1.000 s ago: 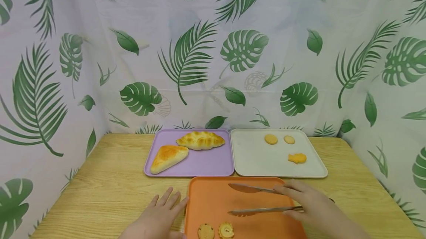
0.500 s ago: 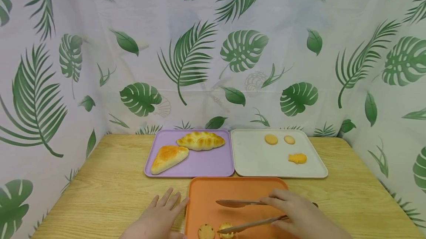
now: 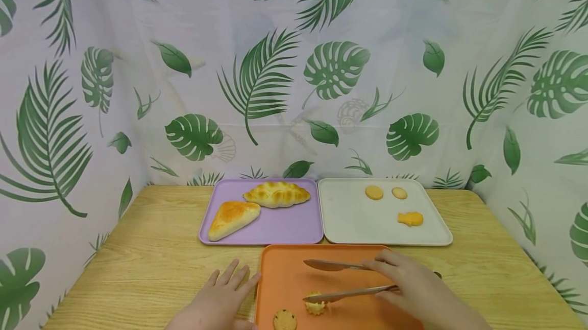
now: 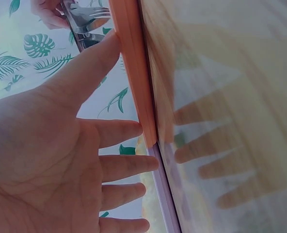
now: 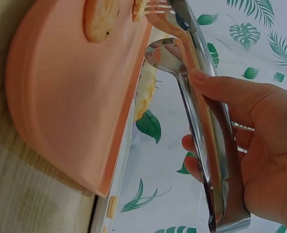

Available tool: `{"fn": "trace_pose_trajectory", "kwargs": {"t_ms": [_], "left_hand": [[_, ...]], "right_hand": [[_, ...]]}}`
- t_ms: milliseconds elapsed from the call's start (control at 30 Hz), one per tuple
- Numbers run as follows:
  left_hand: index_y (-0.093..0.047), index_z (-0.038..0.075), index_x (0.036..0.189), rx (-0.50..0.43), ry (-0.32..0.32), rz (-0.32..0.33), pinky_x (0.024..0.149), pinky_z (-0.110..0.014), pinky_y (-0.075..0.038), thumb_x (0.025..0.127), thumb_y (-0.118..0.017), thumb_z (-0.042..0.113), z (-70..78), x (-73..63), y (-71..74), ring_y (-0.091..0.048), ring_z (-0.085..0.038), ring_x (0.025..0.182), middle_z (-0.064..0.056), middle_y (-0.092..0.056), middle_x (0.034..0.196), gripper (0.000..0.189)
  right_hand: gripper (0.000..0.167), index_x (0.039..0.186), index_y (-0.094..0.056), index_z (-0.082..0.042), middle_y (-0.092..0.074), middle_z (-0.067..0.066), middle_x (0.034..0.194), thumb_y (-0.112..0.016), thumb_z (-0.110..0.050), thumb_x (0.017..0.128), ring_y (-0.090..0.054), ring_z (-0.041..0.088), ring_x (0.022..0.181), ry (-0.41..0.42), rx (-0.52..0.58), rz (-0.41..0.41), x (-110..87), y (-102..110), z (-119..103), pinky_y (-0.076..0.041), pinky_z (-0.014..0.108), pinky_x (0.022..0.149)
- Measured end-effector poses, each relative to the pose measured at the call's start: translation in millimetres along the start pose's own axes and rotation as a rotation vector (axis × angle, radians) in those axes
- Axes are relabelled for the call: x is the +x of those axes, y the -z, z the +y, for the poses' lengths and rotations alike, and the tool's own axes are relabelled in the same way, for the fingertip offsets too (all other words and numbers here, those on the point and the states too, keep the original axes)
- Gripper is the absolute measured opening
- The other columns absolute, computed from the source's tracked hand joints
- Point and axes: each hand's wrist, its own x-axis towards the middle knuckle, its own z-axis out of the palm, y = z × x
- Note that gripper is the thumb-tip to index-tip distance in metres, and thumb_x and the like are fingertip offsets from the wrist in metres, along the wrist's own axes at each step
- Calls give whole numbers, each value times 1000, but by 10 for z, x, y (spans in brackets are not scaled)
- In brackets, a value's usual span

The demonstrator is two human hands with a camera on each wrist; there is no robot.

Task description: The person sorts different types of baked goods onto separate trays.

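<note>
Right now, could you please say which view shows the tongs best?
The right wrist view: the tongs appear large, from joined end to forked and spoon-shaped tips. The head view shows both tips, but the right hand hides their middle. The left wrist view catches only part, at the top.

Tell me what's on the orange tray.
A speckled cookie and a scalloped cookie, the latter partly covered by the tongs. From above, the right hand hides part of the tray.

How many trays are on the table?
3: the purple tray at the back left, the white tray right of it, and the orange tray in front, its near edge out of the head view.
</note>
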Motion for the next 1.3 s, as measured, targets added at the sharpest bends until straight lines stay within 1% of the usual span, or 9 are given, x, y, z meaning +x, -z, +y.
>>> {"fn": "trace_pose_trajectory", "kwargs": {"t_ms": [167, 300, 500, 567, 733, 833, 933, 1133, 1300], "left_hand": [[-36, 14, 152, 2, -1, 3, 110, -68, -26, 80, -66, 60, 2, -4, 5, -22, -42, 147, -18, -35, 156, 90], [-36, 15, 152, -3, 2, 0, 111, -67, -26, 80, -66, 60, 3, -4, -1, -22, -42, 148, -17, -35, 156, 90], [-35, 16, 152, -9, 8, 0, 112, -67, -25, 79, -65, 62, -4, 4, -17, -21, -41, 148, -17, -34, 156, 91], [-35, 16, 152, -8, 8, 3, 112, -67, -25, 79, -65, 62, -10, 7, -20, -21, -41, 148, -16, -34, 156, 91], [-35, 17, 152, -6, 9, 0, 112, -67, -25, 80, -64, 63, -25, 16, -31, -21, -41, 148, -16, -34, 156, 91], [-35, 17, 152, 1, 6, 0, 111, -67, -26, 80, -63, 63, -32, 24, -42, -22, -42, 148, -16, -35, 156, 90], [-35, 17, 152, 4, 5, 1, 111, -67, -26, 80, -64, 62, -31, 25, -43, -22, -42, 148, -16, -35, 156, 89], [-36, 16, 151, 2, 5, 4, 110, -68, -26, 81, -66, 59, -23, 16, -24, -22, -42, 147, -17, -36, 156, 88], [-37, 15, 151, 9, 1, 3, 110, -68, -27, 81, -67, 56, -24, 25, -26, -23, -42, 147, -17, -36, 155, 87]], "right_hand": [[46, 119, -67, -26, -57, -13, 102, -82, -24, 75, -50, -1, 84, 24, 46, -60, 10, -20, 4, -51, 22, 68], [45, 119, -68, -25, -57, -12, 102, -81, -23, 76, -51, 1, 85, 51, 55, -82, 16, -53, 0, -50, 22, 68], [40, 119, -68, -25, -57, -12, 102, -78, -25, 80, -51, 0, 83, 23, 54, -134, 43, -65, -2, -51, 22, 68], [38, 117, -69, -24, -57, -12, 101, -78, -25, 80, -50, -2, 82, 40, 33, -117, 51, -72, 0, -51, 22, 68], [37, 112, -71, -23, -58, -13, 97, -81, -23, 77, -49, -4, 79, 134, -10, -15, 48, -100, 22, -50, 21, 64], [38, 111, -72, -22, -59, -12, 96, -83, -22, 75, -51, -3, 78, 164, -29, 27, 47, -107, 39, -50, 21, 63], [39, 110, -72, -22, -60, -12, 96, -83, -22, 73, -53, -2, 78, 150, -50, 45, 48, -98, 59, -51, 21, 63], [38, 111, -72, -22, -64, -11, 99, -83, -23, 74, -60, 3, 81, 76, -68, 23, 45, -50, 131, -54, 24, 67], [38, 108, -72, -19, -64, -9, 99, -84, -22, 72, -62, 5, 82, 77, -101, 88, 26, 16, 222, -55, 24, 67]]}}
